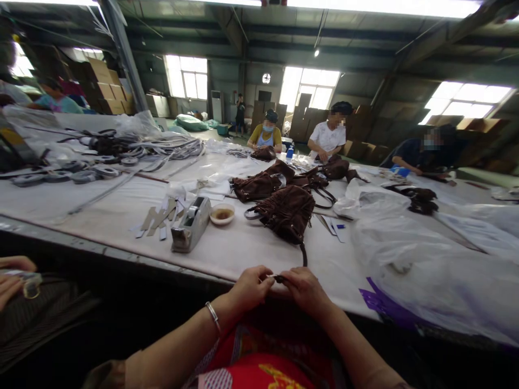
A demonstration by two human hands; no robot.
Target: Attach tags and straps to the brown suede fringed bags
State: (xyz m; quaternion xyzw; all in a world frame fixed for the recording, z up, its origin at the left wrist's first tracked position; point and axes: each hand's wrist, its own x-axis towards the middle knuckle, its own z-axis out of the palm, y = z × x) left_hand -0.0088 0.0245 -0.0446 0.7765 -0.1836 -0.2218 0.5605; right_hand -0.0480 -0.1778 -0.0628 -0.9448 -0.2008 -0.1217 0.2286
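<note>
Just over the table's front edge, my left hand point(252, 286) and my right hand point(305, 288) meet with pinched fingers. Between the fingertips shows the small dark end of a brown strap point(279, 279), with a bit of white beside it on the left-hand side. A dark brown gathered bag point(287, 212) lies on the table ahead, and its hanging strap point(304, 255) runs down toward my right hand. Whether this is the same strap is hidden by the fingers. Left of the bag are a shallow dish of brown liquid point(222, 214) and a grey tape dispenser point(190, 224).
More brown bags point(263, 182) lie behind the first. Paper strips point(159, 215) spread left of the dispenser; coiled bands point(87, 174) pile farther left. Clear plastic sheeting point(421, 265) covers the right side. Several co-workers stand across the table, and another person's hand point(16, 275) is at left.
</note>
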